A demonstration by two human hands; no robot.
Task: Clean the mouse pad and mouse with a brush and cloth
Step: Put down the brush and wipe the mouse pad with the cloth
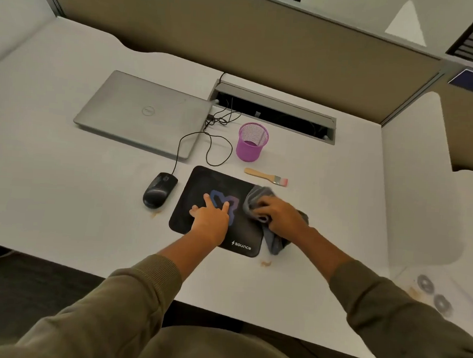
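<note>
A black mouse pad (199, 182) with a blue-purple logo lies on the white desk. My left hand (212, 217) presses flat on its middle, fingers spread, holding nothing. My right hand (279, 213) is closed on a grey cloth (256, 195) bunched over the pad's right edge; part of the cloth trails off toward the desk's front. A black wired mouse (159, 190) sits on the desk just left of the pad. A wooden-handled brush (266, 176) lies on the desk beyond the pad's far right corner, untouched.
A shut silver laptop (145, 112) lies at the back left, and the mouse's cable (214, 152) loops beside it. A purple mesh cup (252, 142) stands behind the pad. An open cable tray (275, 112) runs along the partition. Brown stains (265, 263) mark the desk near the pad.
</note>
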